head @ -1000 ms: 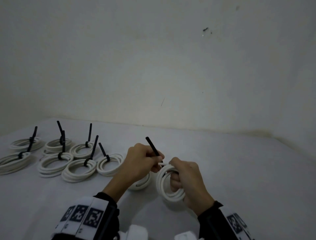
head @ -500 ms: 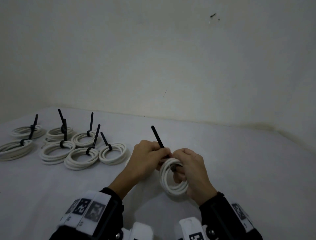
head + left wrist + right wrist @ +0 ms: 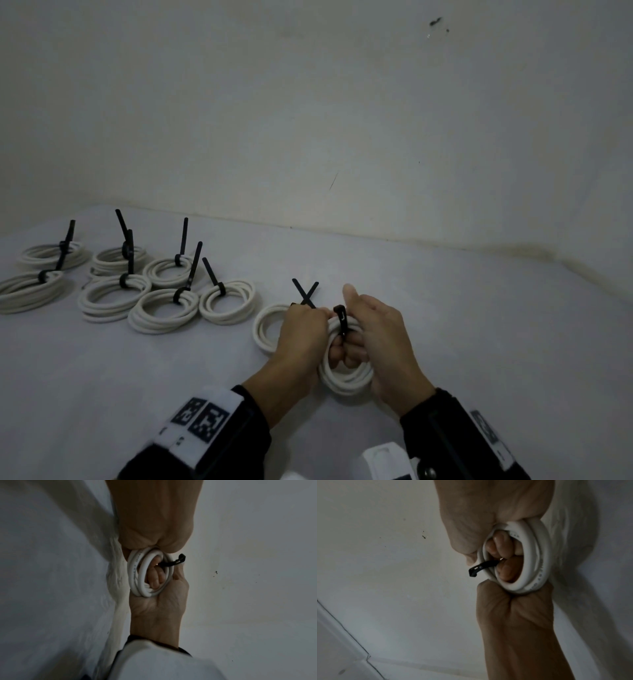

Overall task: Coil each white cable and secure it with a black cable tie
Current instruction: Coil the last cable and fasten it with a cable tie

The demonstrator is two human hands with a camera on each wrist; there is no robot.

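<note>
Both hands hold the white coil (image 3: 346, 378) just above the desk (image 3: 479, 342) — right hand (image 3: 383, 342) fingers (image 3: 500, 543) curled thru it, thumb up; left hand (image 3: 301, 339) pinching the black tie (image 3: 342, 320). Next, imo: feed the tail into the tie's head, keep loops bunched w/ right hand — pull snug

Upright white coil (image 3: 346, 380), black tie (image 3: 341, 320) across
</note>
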